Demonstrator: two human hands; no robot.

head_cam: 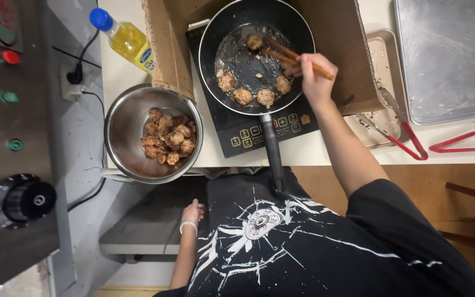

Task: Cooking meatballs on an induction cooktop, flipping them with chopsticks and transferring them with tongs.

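- A pair of brown wooden chopsticks (284,54), clamped in the right hand (314,77), pinched one browned meatball (254,41) at the far side of the black round frying pan (257,55).
- Four more fried meatballs (254,93) lay along the pan's near edge.
- The pan stood on a black induction hob (248,132).
- Left of the pan, a round steel bowl (122,132) held cooked pieces.
- The left hand (192,212), loosely curled and holding nothing, rested below the bowl.
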